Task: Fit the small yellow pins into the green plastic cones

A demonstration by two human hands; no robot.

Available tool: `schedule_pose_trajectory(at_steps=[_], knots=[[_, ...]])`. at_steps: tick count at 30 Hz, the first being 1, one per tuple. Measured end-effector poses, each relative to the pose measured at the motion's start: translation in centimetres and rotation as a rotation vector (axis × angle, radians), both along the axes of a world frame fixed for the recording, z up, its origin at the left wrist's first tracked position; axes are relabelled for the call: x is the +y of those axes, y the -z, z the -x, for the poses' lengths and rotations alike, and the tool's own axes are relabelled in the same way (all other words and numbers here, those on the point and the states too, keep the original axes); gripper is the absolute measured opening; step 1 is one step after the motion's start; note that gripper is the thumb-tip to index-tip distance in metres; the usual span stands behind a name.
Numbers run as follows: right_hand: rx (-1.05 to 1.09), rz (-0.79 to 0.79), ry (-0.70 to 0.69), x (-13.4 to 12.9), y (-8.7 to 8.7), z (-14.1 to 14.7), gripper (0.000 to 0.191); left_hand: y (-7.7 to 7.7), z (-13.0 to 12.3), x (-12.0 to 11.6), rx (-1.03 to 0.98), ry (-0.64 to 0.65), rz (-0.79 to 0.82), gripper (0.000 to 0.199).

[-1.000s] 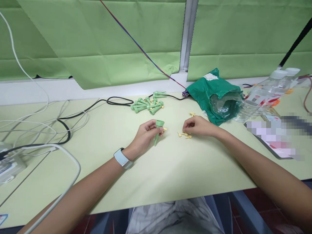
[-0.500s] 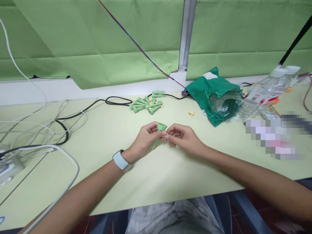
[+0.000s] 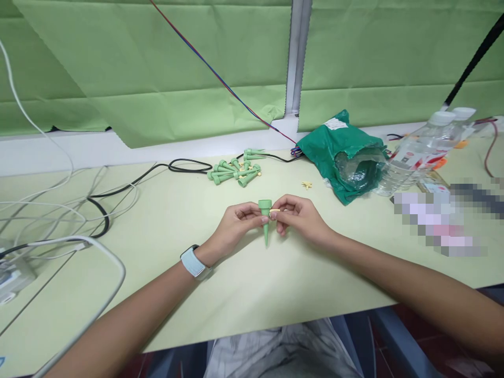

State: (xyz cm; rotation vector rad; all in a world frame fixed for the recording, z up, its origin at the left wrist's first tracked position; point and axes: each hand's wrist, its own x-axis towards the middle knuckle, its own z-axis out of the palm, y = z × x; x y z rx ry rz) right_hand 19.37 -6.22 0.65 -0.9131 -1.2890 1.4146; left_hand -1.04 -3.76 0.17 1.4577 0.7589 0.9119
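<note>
A green plastic watering spike (image 3: 265,207) stands nearly upright above the table, its pointed end down and its wide cup up. My left hand (image 3: 244,220) is closed on it from the left side. From the right, my right hand (image 3: 296,216) pinches a small pale-yellow plastic piece (image 3: 274,211) against the spike's neck. Whether that piece is seated in the spike, I cannot tell. Behind my hands lies a pile of similar green spikes (image 3: 232,169) with bits of yellow among them. A few loose yellow pieces (image 3: 306,185) rest to the right of the pile.
A torn green plastic bag (image 3: 323,149) with clear wrapping sits at the back right, beside two clear bottles (image 3: 413,149). Black cable (image 3: 189,164) and white cables (image 3: 118,257) run over the table's left side. A blurred-out item (image 3: 437,226) lies at right.
The spike has turned from tilted to nearly upright and shifted slightly right. My right hand's yellow piece now shows clearly beside the spike's neck.
</note>
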Motion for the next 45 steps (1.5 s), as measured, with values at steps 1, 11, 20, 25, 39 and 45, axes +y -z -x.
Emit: schedule_pose_trajectory(at_steps=[1, 11, 20, 25, 39, 45], knots=[[0.031, 0.038, -0.023, 0.1, -0.1, 0.0, 0.035, -0.1, 0.0, 0.0, 0.012, -0.016, -0.017, 0.02], [-0.377, -0.565, 0.103, -0.3, 0.2, -1.1, 0.017, -0.8, -0.3, -0.6, -0.152, 0.091, 0.22, 0.019], [-0.04, -0.02, -0.065, 0.5, -0.2, -1.0, 0.026, -0.7, -0.5, -0.5, -0.167, 0.031, 0.204, 0.021], [-0.503, -0.695, 0.148, 0.3, -0.6, -2.2, 0.013, -0.8, 0.2, 0.1, -0.235, -0.008, 0.293, 0.02], [-0.793, -0.277, 0.724, 8.1, 1.1, -11.2, 0.005, -0.7, 0.7, 0.7, -0.255, -0.093, 0.315, 0.024], [-1.171, -0.248, 0.654, 8.1, 2.0, -12.2, 0.005, -0.7, 0.6, 0.7, -0.246, -0.085, 0.306, 0.023]])
